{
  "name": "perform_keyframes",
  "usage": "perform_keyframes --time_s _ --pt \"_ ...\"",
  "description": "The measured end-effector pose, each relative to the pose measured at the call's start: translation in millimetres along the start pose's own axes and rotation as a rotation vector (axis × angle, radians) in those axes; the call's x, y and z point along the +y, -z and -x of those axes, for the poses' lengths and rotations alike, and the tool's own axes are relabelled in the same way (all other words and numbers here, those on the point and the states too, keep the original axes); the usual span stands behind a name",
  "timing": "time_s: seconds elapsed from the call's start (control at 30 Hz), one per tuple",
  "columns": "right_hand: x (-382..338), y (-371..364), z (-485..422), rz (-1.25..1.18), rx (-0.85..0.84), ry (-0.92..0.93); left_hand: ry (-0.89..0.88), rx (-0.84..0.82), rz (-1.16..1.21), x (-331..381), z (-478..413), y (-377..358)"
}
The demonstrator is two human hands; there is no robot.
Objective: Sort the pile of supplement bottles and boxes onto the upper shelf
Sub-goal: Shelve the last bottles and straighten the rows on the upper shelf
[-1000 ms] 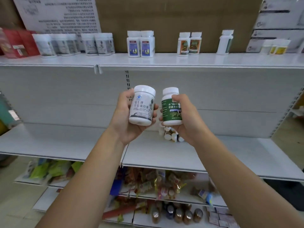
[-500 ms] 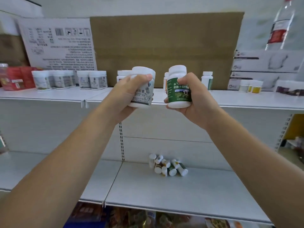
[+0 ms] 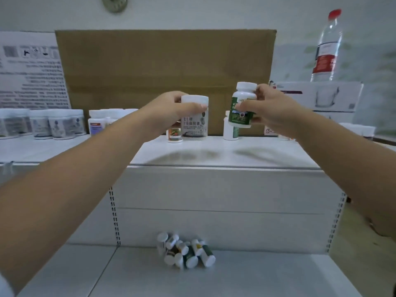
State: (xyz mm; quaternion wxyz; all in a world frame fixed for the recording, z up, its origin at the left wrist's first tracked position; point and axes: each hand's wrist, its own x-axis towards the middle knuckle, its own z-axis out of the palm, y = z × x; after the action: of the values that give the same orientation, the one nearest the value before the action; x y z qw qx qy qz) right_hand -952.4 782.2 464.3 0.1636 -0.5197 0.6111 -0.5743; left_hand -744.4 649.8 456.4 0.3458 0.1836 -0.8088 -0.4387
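Your left hand (image 3: 169, 110) grips a white grey-labelled jar (image 3: 194, 123) near its lid at centre frame. Your right hand (image 3: 272, 110) holds a green-labelled bottle (image 3: 241, 112) just right of it, both at the upper shelf (image 3: 225, 155). A pile of small bottles (image 3: 185, 250) lies on the lower shelf (image 3: 267, 275), bottom centre.

Smooth white plastic on the wide jar (image 3: 194, 116), left, with a printed label; same plastic under a green label on the slim bottle (image 3: 242, 108), right. Satin white painted metal for the upper shelf (image 3: 225, 155), faintly reflective. Matt brown cardboard sheet (image 3: 162, 67) behind. Clear plastic water bottle (image 3: 327, 46) far right.
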Motion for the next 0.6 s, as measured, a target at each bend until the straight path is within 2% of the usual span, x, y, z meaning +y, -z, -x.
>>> perform_keyframes --time_s 0.1,0.33,0.6 --pt "14.7 27.7 -25.4 0.079 -0.003 -0.074 0.014 -0.064 -0.098 1.9 -31.8 -13.4" --pt "57.8 40.1 -75.8 0.439 -0.054 -0.278 0.059 -0.068 -0.228 -16.7 -80.8 -41.3" --pt "92.2 39.7 -97.1 0.494 0.050 -0.248 0.050 -0.050 -0.093 -51.3 -91.0 -51.1"
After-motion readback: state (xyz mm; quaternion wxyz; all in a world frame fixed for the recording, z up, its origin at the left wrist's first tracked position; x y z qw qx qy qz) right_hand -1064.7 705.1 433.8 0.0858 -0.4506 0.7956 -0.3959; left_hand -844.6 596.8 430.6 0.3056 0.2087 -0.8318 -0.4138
